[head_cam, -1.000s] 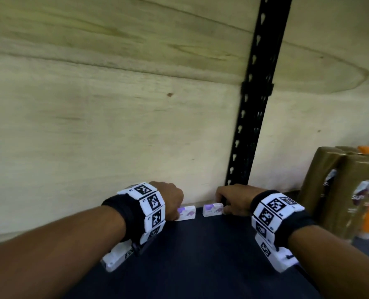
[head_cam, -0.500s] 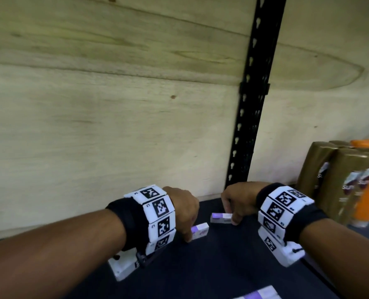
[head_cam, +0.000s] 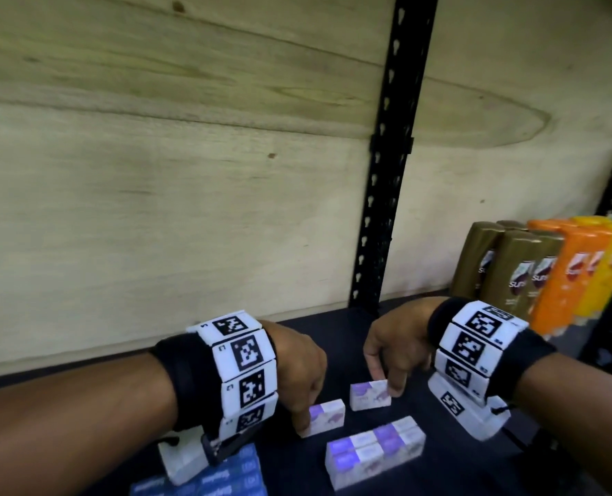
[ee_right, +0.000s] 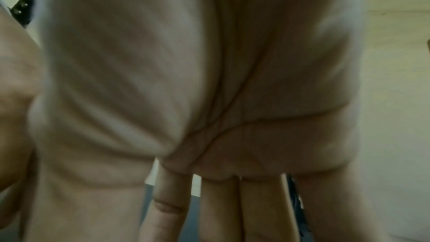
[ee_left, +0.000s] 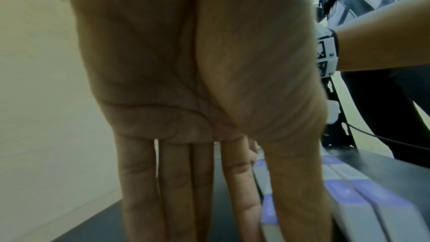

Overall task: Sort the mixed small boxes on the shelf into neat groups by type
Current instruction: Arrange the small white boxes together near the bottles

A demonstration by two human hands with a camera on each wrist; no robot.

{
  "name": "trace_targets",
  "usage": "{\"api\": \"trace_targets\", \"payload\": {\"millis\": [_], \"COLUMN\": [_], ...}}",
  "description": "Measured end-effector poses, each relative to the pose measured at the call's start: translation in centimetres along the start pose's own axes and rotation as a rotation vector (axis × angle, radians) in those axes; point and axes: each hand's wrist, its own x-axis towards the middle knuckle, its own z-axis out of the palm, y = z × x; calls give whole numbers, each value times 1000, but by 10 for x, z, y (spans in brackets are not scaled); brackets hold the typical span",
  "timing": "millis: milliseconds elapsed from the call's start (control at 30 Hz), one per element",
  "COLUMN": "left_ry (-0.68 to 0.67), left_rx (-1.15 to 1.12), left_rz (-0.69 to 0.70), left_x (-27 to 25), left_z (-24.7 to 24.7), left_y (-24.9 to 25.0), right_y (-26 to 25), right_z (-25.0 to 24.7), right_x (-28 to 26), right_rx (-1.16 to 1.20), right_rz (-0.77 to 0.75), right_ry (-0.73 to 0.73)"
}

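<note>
Two small white-and-purple boxes lie on the dark shelf (head_cam: 451, 470). My left hand (head_cam: 306, 422) pinches the left end of the nearer box (head_cam: 327, 417) between thumb and straight fingers. The left wrist view shows this box (ee_left: 268, 209) between the index finger and thumb of my left hand (ee_left: 263, 227). My right hand (head_cam: 387, 383) pinches the right end of the farther box (head_cam: 369, 395). In front of them a block of several matching boxes (head_cam: 376, 449) lies packed together. The right wrist view is blurred, and the palm hides the box there.
Blue boxes (head_cam: 208, 477) lie at the front left under my left wrist. Brown bottles (head_cam: 505, 273) and orange bottles (head_cam: 576, 273) stand at the right. A black slotted upright (head_cam: 387, 173) runs up the wooden back panel (head_cam: 154, 209).
Both hands have drawn their boxes away from the back panel toward the front of the shelf. The view has tipped down, so the purple block and the blue boxes now show.
</note>
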Motion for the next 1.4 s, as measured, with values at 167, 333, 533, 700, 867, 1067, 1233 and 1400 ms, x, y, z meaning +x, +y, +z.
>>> {"api": "trace_targets", "payload": {"millis": [167,333,533,700,867,1067,1233,1400], "left_ry": [-74,-100,-122,-166,-207,-195,-197,-181], "left_rx": [-61,-32,-47,-83,-77,-63,-73,-75], "left_rz": [62,99,109,115,105,113,132,133], "left_x": [-9,-13,-13,-14,-16,-14,-13,-13], "left_z": [0,0,1,0,-2,0,1,2], "left_y": [-4,-6,-5,-2,0,0,2,3], "right_y": [4,8,12,14,16,15,13,13], "right_z": [6,9,13,16,17,18,19,20], "right_x": [-9,-16,-20,-21,-23,-23,-22,-20], "right_rx": [79,114,154,189,198,156,163,210], "right_rz": [-11,-20,-43,-55,-76,-78,-81,-109], "right_ry": [-53,-108,-133,-120,-113,-104,-119,-136]}}
